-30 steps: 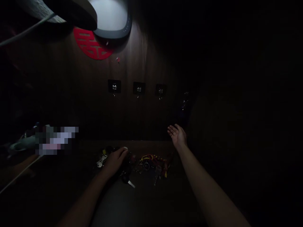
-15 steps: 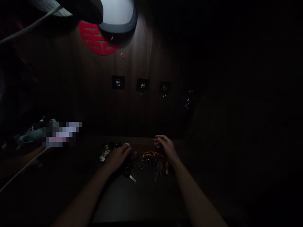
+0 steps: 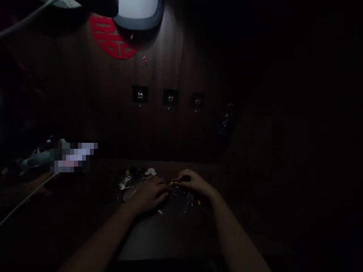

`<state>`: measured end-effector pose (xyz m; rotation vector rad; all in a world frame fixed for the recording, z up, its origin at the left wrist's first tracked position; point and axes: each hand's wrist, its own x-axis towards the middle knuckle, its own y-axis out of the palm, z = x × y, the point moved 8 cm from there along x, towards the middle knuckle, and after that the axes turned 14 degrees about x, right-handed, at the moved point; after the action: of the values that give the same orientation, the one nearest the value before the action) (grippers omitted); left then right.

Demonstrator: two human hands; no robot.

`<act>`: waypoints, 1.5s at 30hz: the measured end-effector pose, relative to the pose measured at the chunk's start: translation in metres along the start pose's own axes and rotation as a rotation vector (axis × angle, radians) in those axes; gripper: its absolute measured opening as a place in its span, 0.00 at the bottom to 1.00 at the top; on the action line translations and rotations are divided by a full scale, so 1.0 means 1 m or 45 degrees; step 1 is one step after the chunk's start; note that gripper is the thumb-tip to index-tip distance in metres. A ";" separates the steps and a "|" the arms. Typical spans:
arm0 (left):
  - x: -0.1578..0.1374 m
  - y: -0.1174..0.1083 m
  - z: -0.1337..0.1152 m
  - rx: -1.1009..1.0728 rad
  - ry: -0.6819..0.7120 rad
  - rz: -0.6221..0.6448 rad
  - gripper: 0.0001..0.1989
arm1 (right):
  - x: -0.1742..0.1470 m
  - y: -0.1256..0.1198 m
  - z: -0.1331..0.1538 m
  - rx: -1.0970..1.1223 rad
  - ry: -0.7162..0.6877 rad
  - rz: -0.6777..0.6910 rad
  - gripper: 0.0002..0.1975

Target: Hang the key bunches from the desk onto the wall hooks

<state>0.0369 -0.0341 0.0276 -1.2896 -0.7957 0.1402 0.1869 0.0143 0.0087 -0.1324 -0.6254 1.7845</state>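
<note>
A dim pile of keys and small items lies on the dark tabletop [image 3: 159, 241]. Curled over the middle of it is my left hand [image 3: 151, 192], fingertips low beside the yellow cord; what they hold, if anything, is hidden. My right hand [image 3: 196, 183] pinches the yellow cord [image 3: 173, 183] between thumb and fingers. Just under the cord shows a metal ring [image 3: 176, 191]. Silver keys [image 3: 124, 183] lie left of my left hand, white round discs [image 3: 151, 172] behind it. Another key [image 3: 187, 205] and a small yellow piece [image 3: 199, 203] sit below my right hand.
A lit lamp [image 3: 138, 13] hangs above, before a wooden panel with a red paper cutout [image 3: 113, 41] and several hooks [image 3: 170, 97]. At left, another person's hand [image 3: 36, 187] is near a blurred-out device [image 3: 75, 156] with a white cable [image 3: 25, 202].
My left hand has moved right across the pile, uncovering the white discs. My right hand has come down and left and taken hold of the yellow cord. The camera view has shifted slightly.
</note>
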 end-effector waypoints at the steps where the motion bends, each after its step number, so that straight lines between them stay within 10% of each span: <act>1: -0.001 0.002 -0.001 -0.002 0.002 0.017 0.09 | 0.000 -0.001 -0.001 -0.027 0.007 0.002 0.05; 16: -0.008 0.011 0.039 -0.084 -0.202 -0.024 0.11 | -0.017 -0.055 -0.037 -0.116 0.298 -0.386 0.14; 25: -0.007 0.005 0.041 -0.120 -0.253 -0.033 0.09 | -0.028 -0.088 -0.031 -0.293 0.170 -0.628 0.11; 33: -0.006 0.006 0.041 -0.104 -0.258 -0.038 0.09 | -0.023 -0.026 -0.013 -0.013 0.283 0.068 0.10; 45: -0.006 0.007 0.041 -0.125 -0.249 -0.037 0.10 | -0.020 -0.008 -0.011 -0.118 0.261 0.114 0.19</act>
<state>0.0105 -0.0026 0.0206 -1.3708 -0.9982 0.2087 0.2048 0.0015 -0.0014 -0.4069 -0.5607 1.7998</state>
